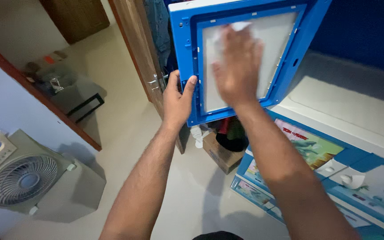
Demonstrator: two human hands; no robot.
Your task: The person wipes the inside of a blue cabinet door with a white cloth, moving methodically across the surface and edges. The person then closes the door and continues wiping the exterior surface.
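Observation:
A blue plastic door panel (187, 53) with a pale inner pane (276, 40) stands swung out in front of me. My left hand (177, 98) grips its lower left edge, thumb laid on the blue frame. My right hand (236, 62) is pressed flat against the pane with a white cloth (238, 26) under the fingers, its corner showing above them. The panel belongs to a blue cabinet (334, 155) below right, whose drawer fronts carry cartoon pictures.
A brown wooden door (138, 49) with a metal handle stands just behind the panel. A cardboard box (218, 153) of oddments sits on the floor under it. A grey box fan (27, 178) is at the lower left, a glass-topped table (74, 91) further back.

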